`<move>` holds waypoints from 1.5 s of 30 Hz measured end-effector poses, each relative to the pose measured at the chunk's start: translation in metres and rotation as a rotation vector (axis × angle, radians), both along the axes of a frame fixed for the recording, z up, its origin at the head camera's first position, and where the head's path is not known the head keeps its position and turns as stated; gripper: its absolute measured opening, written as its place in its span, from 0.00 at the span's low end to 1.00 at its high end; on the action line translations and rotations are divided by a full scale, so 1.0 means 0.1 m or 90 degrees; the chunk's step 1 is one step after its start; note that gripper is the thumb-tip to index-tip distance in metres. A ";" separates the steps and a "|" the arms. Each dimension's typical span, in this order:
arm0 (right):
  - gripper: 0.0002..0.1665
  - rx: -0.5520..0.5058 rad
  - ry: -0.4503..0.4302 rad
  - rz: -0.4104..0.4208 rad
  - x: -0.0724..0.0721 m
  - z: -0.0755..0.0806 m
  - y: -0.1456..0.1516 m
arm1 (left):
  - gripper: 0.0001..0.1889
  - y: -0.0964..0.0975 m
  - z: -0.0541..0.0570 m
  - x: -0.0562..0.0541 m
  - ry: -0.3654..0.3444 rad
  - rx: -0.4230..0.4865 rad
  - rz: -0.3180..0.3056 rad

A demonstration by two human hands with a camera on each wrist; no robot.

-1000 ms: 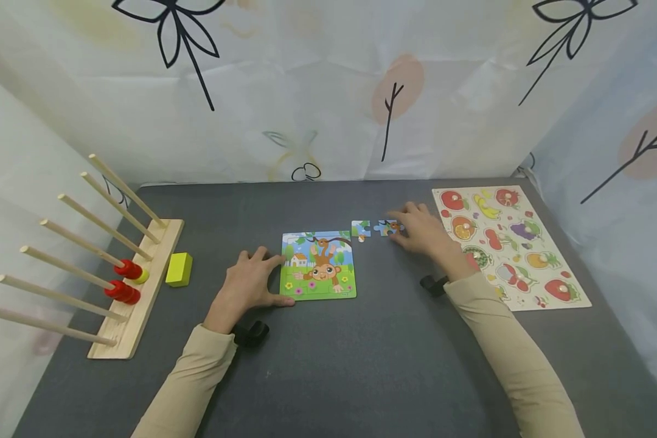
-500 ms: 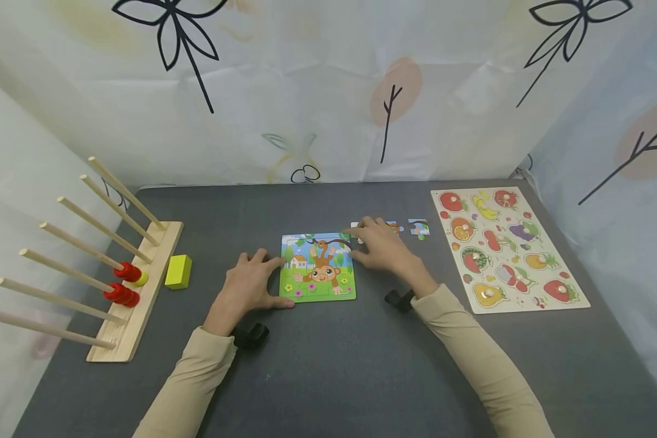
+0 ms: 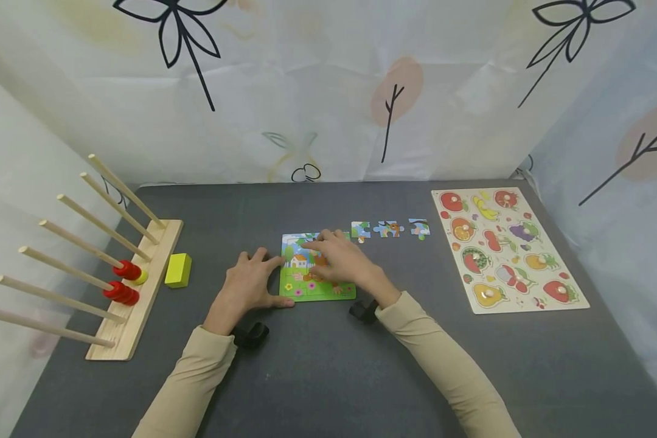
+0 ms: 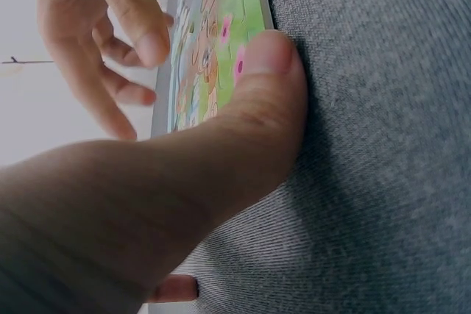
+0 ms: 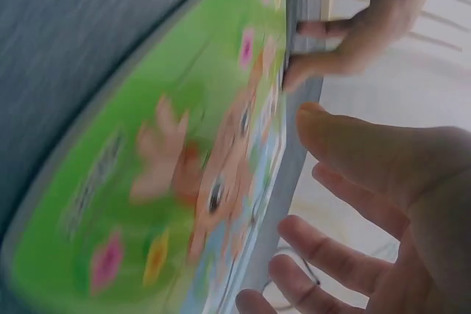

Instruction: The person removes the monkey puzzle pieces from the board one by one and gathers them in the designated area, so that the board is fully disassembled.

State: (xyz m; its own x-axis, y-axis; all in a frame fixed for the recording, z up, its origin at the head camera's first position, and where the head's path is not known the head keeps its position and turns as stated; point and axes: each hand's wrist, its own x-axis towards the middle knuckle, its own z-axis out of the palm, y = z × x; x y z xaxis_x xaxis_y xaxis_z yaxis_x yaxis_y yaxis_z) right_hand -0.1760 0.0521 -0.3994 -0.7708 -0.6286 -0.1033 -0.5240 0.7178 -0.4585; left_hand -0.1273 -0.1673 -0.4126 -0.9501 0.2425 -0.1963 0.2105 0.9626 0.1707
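A monkey jigsaw puzzle (image 3: 336, 293) in a green-edged board lies flat mid-table. My left hand (image 3: 247, 283) rests at its left side, fingers spread; in the left wrist view the thumb (image 4: 272, 86) touches the near edge. Over the puzzle's upper part hovers my right hand (image 3: 342, 260), hiding much of the monkey. Its fingers are loosely bent, with nothing seen between them in the right wrist view. Just right of the board's top corner lie three loose pieces in a row: a green-blue piece (image 3: 361, 230), a middle piece (image 3: 389, 229) and a far-right piece (image 3: 419, 227).
A wooden peg stand (image 3: 142, 289) with red and yellow rings is at the left, its rods leaning outward in view. A yellow block (image 3: 178, 270) sits beside it. On the right lies a fruit-picture board (image 3: 506, 249). Patterned cloth hangs behind the table.
My right hand has moved left, from above the loose pieces to over the puzzle, uncovering all three pieces. The left hand has stayed at the board's left edge.
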 end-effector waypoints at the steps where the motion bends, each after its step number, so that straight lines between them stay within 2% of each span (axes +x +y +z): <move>1: 0.32 -0.003 -0.007 0.004 0.00 -0.01 -0.04 | 0.52 0.00 0.00 0.00 0.001 0.000 0.000; 7: 0.32 0.034 -0.009 0.037 0.01 -0.10 -0.21 | 0.52 0.01 0.01 0.00 0.002 -0.007 -0.003; 12: 0.31 0.063 0.003 0.032 0.03 -0.13 -0.27 | 0.53 0.02 0.01 0.00 0.002 -0.008 -0.003; 22: 0.28 0.057 -0.015 0.017 0.05 -0.10 -0.31 | 0.52 0.01 0.02 0.00 0.005 -0.008 -0.002; 29: 0.30 0.040 -0.025 -0.002 0.05 -0.10 -0.31 | 0.52 0.01 0.02 0.00 0.006 -0.007 -0.001; 37: 0.32 0.040 -0.009 -0.009 0.08 -0.10 -0.33 | 0.52 0.00 0.01 0.00 0.004 -0.010 -0.001; 45: 0.29 0.077 0.022 -0.010 0.07 -0.05 -0.36 | 0.53 0.00 0.01 -0.01 0.000 -0.009 0.002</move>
